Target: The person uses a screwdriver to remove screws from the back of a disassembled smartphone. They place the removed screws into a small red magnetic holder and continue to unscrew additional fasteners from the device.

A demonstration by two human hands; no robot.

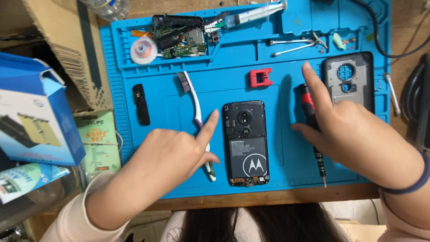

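Item: my left hand (172,154), loosely curled, index finger stretched out, its tip just beside the upper left corner of the opened phone (245,142); it grips nothing. It lies over the white toothbrush (196,112), hiding the middle of the handle; the bristle head and the far end stick out either side.

Item: my right hand (354,134), resting on the red-and-black screwdriver (313,134), index finger pointing up along the shaft. Whether my fingers actually close round it I cannot tell, since the hand covers most of the handle; only the top and the metal tip show.

Item: phone, back cover off, battery and camera ring exposed, lying flat in the middle of the blue work mat (148,188), between my two hands.

Around it: a small red block (260,77) above the phone; a narrow black strip (141,104) to the left; the grey back cover (349,80) to the right, partly behind my right hand. In the mat's upper trays: a circuit board assembly (179,36), a roll of tape (144,50), a syringe (255,14), metal tweezers (295,45).

Off the mat: a blue box (36,116) and a cardboard box (62,40) at left, both cut off by the frame; a black cable (385,40) at right.
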